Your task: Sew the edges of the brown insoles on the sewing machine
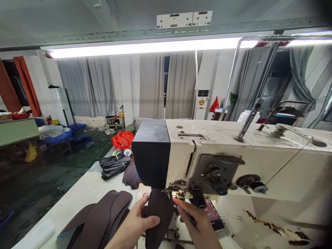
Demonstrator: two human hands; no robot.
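My left hand (138,221) grips a dark brown leather piece (158,218) by its left edge, thumb across the front, and holds it up under the head of a cream sewing machine (233,162). My right hand (193,216) pinches the piece's right edge close to the needle area (178,193), fingers closed. The top of the piece sits just below the machine's black end cover (151,152).
A stack of similar brown pieces (103,218) lies on the white table to my left. Further back are dark strips (115,166) and a second brown bundle (131,176). A red bag (122,139) and blue crates (75,133) sit on the floor beyond.
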